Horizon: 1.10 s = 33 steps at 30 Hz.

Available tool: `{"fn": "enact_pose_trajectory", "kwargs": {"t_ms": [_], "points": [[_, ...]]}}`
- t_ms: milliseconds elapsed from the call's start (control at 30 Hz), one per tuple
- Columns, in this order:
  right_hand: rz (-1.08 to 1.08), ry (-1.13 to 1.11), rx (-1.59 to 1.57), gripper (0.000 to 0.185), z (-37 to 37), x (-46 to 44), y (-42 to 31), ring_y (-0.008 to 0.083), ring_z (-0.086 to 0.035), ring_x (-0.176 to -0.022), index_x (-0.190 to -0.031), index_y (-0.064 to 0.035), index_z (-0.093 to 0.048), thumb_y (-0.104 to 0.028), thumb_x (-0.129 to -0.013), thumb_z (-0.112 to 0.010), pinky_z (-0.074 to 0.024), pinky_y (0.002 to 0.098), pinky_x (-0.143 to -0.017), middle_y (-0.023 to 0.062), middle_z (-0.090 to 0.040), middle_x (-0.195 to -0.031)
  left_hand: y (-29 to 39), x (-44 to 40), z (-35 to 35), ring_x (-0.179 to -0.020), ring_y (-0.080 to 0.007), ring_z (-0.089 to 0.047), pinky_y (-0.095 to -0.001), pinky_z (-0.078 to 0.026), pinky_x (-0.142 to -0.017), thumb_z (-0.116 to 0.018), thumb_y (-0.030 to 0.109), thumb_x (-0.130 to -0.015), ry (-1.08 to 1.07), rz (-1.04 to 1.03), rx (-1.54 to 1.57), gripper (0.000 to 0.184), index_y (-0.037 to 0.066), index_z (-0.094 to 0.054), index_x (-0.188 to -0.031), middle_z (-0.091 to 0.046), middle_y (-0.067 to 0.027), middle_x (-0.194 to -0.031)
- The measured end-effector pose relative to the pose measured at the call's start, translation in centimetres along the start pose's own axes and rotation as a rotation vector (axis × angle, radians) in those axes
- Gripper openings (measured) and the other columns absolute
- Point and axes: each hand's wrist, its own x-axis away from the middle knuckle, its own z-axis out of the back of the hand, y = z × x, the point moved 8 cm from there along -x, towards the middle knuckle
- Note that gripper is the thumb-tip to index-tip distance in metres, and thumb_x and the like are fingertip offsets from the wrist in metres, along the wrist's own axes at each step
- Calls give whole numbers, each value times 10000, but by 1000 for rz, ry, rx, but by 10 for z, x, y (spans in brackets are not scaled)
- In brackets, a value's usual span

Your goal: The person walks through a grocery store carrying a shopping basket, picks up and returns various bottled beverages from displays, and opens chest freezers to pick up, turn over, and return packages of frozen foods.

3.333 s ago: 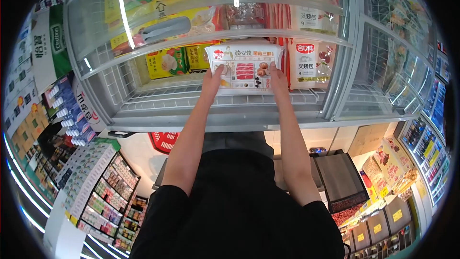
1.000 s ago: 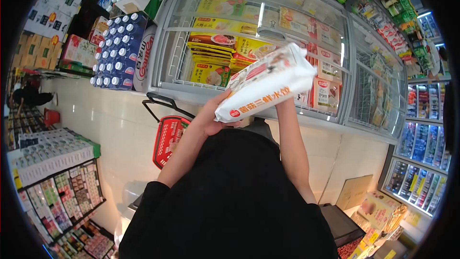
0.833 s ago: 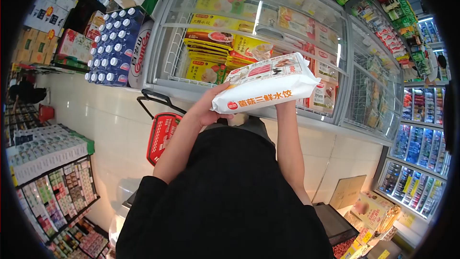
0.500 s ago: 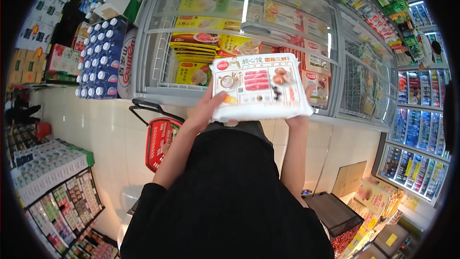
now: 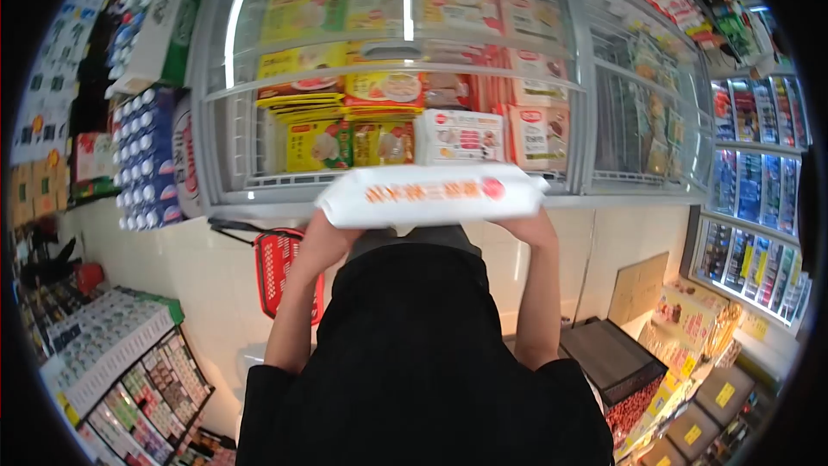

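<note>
Held level in front of my body is a white packet of frozen dumplings [image 5: 431, 195], its long narrow side with orange lettering turned toward me and slightly blurred. My left hand [image 5: 329, 240] grips its left end from below, and my right hand [image 5: 528, 226] grips the right end. The packet hides most of the fingers on both hands. Just beyond it stands a chest freezer [image 5: 565, 200] with glass sliding lids. Inside lie yellow dumpling packets [image 5: 315, 145], a similar white packet [image 5: 466, 135] and pinkish-white packets [image 5: 539, 138].
A red shopping basket [image 5: 278, 280] with a black handle rests on the floor to my left. Blue bottles with white caps [image 5: 147, 160] are stacked left of the freezer. At right are a cardboard sheet [image 5: 638, 289], a black-topped bin [image 5: 611, 358] and drink shelves [image 5: 746, 263].
The packet has tipped from showing its printed face to showing its narrow side. A white packet in the freezer has come into view behind it. Both hands still hold the ends.
</note>
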Motion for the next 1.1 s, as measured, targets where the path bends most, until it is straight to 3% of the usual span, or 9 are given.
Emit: {"fn": "enact_pose_trajectory", "kwargs": {"t_ms": [67,200,367,633,733,800,833,1033,1100], "points": [[-416,-116,-428,368,-4,-8,47,155,-574,-996,-1111,22,-551,-87,-779,-668,-448,312,-883,91,-617,-1061,-34,-22,-19,-1076,-191,-541,-319,-407,-942,-650,-20,-754,-35,222,66,427,-7,-509,-1157,-545,-102,-1193],[-405,32,-524,371,27,-44,114,116,-576,-942,-1141,19,-530,-135,-817,-629,-449,292,-855,68,-625,-1013,-79,-90,-67,-1085,-195,-529,-309,-411,-942,-611,-16,-783,-22,248,297,569,-11,-351,-1289,-533,-114,-1192],[-544,79,-500,395,45,-65,255,132,-567,-965,-1152,18,-521,-173,-818,-609,-438,280,-852,69,-611,-1045,-145,-170,-125,-1056,-173,-530,-299,-408,-910,-614,18,-783,-3,489,316,484,-6,-446,-1236,-564,-101,-1168],[-766,80,-459,380,60,-73,328,131,-581,-907,-1078,23,-560,-224,-797,-626,-451,273,-778,92,-629,-968,-195,-214,-179,-1031,-184,-553,-305,-429,-888,-672,31,-745,88,594,257,531,14,-464,-1233,-582,-99,-1142],[-790,119,-241,378,59,-68,351,140,-601,-761,-1081,-11,-565,-259,-807,-642,-466,284,-670,75,-630,-858,-204,-221,-180,-1027,-193,-558,-312,-436,-883,-681,25,-736,125,557,197,558,8,-452,-1244,-577,-104,-1145],[-591,158,-88,373,66,-79,348,152,-595,-677,-1060,12,-554,-239,-799,-645,-459,291,-601,93,-616,-789,-210,-225,-180,-1037,-203,-556,-314,-436,-887,-680,29,-734,158,544,188,580,-1,-432,-1258,-570,-114,-1153],[-662,144,-134,387,64,-78,351,283,-605,-962,-1094,-12,-556,-221,-777,-634,-436,351,-842,132,-642,-961,-224,-225,-179,-1075,-193,-540,-319,-423,-920,-682,21,-747,150,550,104,596,26,-416,-1281,-568,-113,-1166],[-814,94,-43,472,63,-76,364,308,-591,-959,-1158,7,-511,-188,-751,-648,-437,378,-856,205,-604,-1000,-269,-225,-179,-1023,-218,-573,-335,-460,-866,-682,49,-756,175,403,23,647,14,-357,-1314,-582,-129,-1139],[-725,152,33,496,70,-79,377,320,-581,-966,-1168,12,-501,-191,-744,-659,-439,386,-852,224,-583,-1023,-275,-220,-170,-1019,-226,-576,-340,-462,-861,-683,72,-761,143,492,-43,653,11,-348,-1318,-584,-136,-1133]]}}
